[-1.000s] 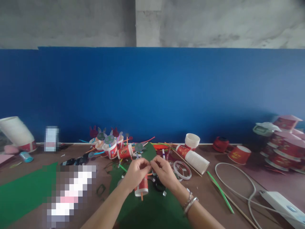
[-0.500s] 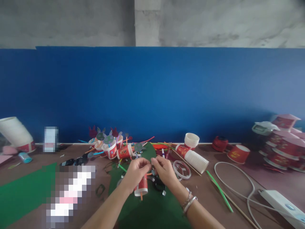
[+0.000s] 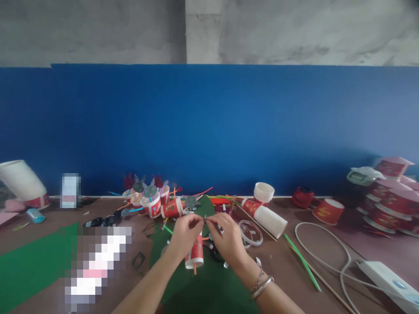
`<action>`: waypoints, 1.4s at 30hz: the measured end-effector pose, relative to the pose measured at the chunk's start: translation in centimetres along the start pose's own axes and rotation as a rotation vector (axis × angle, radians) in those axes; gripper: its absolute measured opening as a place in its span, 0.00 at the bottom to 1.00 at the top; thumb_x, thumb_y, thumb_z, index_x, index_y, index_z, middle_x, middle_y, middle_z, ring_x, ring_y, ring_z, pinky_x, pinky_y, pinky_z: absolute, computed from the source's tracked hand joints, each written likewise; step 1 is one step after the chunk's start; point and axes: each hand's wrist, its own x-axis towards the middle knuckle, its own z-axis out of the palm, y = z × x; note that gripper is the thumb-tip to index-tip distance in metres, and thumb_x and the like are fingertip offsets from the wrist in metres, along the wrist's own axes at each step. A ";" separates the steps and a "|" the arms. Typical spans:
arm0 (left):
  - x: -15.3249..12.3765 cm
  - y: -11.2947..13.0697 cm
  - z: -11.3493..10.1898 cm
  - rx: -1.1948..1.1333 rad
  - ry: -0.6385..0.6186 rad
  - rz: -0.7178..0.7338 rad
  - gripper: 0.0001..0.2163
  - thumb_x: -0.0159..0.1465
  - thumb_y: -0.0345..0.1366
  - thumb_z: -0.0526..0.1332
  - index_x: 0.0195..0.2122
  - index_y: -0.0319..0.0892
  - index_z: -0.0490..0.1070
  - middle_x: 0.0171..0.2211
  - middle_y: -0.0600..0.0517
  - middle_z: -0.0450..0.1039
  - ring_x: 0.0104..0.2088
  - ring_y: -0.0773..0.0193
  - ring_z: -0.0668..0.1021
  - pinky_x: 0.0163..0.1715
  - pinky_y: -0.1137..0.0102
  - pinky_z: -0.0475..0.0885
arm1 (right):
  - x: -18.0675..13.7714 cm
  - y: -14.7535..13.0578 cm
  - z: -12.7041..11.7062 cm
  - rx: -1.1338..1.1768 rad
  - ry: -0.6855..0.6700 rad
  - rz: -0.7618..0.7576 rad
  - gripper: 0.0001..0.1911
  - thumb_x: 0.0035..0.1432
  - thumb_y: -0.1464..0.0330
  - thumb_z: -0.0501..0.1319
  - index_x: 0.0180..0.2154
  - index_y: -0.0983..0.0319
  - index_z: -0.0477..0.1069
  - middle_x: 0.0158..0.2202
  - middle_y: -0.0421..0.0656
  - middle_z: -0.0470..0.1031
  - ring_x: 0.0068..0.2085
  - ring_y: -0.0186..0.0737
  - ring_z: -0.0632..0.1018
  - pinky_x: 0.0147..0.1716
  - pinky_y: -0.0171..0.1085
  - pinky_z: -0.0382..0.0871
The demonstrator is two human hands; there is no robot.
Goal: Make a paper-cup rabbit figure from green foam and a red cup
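My left hand (image 3: 185, 233) and my right hand (image 3: 226, 237) meet fingertip to fingertip above a sheet of green felt (image 3: 209, 283). Both pinch a tiny dark piece (image 3: 205, 218) between them; I cannot make out what it is. Just below my left hand a small red paper cup (image 3: 195, 255) lies on the felt with an orange stick through it. Bracelets circle my right wrist (image 3: 260, 281).
Behind my hands stands a cluster of decorated red cups (image 3: 153, 201) with sticks. A stack of white cups (image 3: 268, 218) lies on its side at the right, beside a clear tape ring (image 3: 250, 232), a green straw (image 3: 301, 261), a white cable (image 3: 327, 248) and a power strip (image 3: 389, 281). Another green felt sheet (image 3: 29, 261) covers the left.
My hands rose slightly and the fingertips drew closer together around the small piece. My right hand shifted a little forward. Everything else on the table stayed put.
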 end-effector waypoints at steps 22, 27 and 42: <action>-0.5 0.8 0.1 0.190 -0.030 0.106 0.06 0.55 0.33 0.57 0.27 0.40 0.72 0.26 0.51 0.74 0.29 0.62 0.74 0.32 0.72 0.67 | 0.7 -0.3 -0.9 0.072 -0.189 0.185 0.09 0.56 0.71 0.56 0.29 0.62 0.74 0.27 0.44 0.75 0.30 0.38 0.74 0.30 0.33 0.65; -0.5 0.7 0.1 0.218 -0.025 0.117 0.06 0.55 0.33 0.56 0.27 0.39 0.71 0.26 0.51 0.74 0.29 0.63 0.74 0.32 0.72 0.67 | 0.6 -0.4 -1.0 0.069 -0.228 0.222 0.09 0.56 0.72 0.55 0.29 0.63 0.74 0.27 0.43 0.75 0.32 0.38 0.74 0.31 0.33 0.64; 0.2 -0.3 -0.2 0.014 -0.117 -0.007 0.07 0.55 0.36 0.59 0.28 0.37 0.70 0.23 0.54 0.69 0.26 0.67 0.70 0.27 0.74 0.65 | 0.4 0.0 -0.3 0.050 -0.165 0.356 0.09 0.55 0.70 0.54 0.29 0.64 0.72 0.27 0.43 0.75 0.30 0.38 0.73 0.29 0.33 0.63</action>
